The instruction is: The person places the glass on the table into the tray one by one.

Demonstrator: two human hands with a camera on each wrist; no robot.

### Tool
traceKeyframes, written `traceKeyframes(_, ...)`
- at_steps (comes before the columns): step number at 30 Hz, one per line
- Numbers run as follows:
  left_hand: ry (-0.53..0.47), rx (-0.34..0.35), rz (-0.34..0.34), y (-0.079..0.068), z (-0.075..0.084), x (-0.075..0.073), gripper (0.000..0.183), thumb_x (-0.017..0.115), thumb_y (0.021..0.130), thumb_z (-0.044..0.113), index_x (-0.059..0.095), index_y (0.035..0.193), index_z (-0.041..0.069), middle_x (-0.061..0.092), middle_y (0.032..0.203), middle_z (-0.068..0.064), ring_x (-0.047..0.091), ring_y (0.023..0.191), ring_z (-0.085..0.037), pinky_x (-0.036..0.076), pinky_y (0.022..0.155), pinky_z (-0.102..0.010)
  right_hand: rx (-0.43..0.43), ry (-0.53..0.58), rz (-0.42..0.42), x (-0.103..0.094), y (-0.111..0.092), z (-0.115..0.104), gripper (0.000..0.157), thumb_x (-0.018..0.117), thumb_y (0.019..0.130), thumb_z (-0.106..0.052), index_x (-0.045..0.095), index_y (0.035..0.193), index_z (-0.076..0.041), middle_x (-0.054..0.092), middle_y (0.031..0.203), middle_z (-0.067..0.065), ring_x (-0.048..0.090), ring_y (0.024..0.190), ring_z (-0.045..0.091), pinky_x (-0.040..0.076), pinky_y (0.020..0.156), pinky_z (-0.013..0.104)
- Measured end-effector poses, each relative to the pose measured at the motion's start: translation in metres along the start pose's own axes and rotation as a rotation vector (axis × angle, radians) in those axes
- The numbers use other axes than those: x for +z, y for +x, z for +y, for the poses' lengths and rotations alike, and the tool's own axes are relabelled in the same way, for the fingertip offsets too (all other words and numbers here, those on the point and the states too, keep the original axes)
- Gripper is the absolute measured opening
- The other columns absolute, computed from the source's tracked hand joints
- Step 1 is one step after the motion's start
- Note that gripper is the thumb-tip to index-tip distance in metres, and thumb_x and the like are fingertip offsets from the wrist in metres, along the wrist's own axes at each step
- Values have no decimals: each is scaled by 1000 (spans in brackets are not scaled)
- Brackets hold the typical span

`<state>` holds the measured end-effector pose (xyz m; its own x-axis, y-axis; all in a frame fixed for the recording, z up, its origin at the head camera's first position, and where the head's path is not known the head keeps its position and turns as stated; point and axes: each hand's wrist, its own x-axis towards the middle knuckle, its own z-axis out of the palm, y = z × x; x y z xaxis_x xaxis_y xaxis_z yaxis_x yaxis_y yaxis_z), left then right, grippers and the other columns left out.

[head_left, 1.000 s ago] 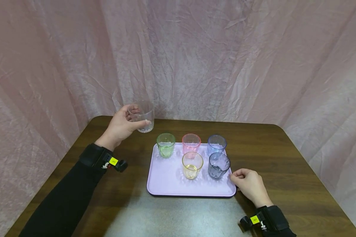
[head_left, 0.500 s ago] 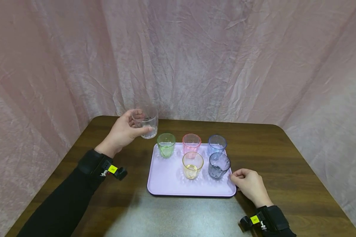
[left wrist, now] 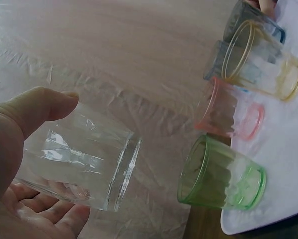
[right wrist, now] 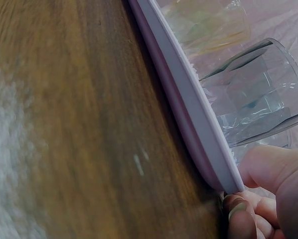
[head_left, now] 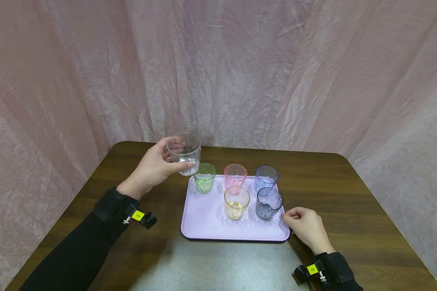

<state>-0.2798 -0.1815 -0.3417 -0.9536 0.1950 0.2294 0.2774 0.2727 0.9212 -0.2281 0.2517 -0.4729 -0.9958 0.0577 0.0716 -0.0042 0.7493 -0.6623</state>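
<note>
My left hand [head_left: 155,166] holds a clear glass [head_left: 185,152] in the air, thumb on the near side and fingers behind, just left of the green glass [head_left: 204,182]. In the left wrist view the clear glass [left wrist: 81,157] looks empty. A lilac tray [head_left: 204,226] carries the green glass, a pink glass [head_left: 235,178], a blue glass [head_left: 266,176], a yellow glass [head_left: 236,205] and a grey glass [head_left: 268,205]. At the tray's right edge my right hand [head_left: 307,227] pinches the rim, thumb above and fingers below, as the right wrist view shows on the tray wall [right wrist: 189,99].
The tray lies on a brown wooden table [head_left: 349,202] with rounded far corners. A pale pink curtain [head_left: 218,72] hangs close behind the table's far edge. Light glares off the tabletop in front of the tray.
My left hand has moved right and a little nearer with the clear glass, from the table's far left toward the green glass. The right hand and the tray look nearly unchanged.
</note>
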Motion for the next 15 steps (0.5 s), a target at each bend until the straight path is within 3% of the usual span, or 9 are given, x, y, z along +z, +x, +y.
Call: traceKeyframes(15, 14, 33, -69, -14, 3, 12, 82, 87, 78, 20, 39, 143, 3, 52, 135, -9, 48, 121, -23, 38, 102, -50, 9, 11, -9, 0, 1, -1, 13, 74, 85, -23, 71, 82, -10, 67, 70, -1, 60, 56, 12, 49, 51, 29)
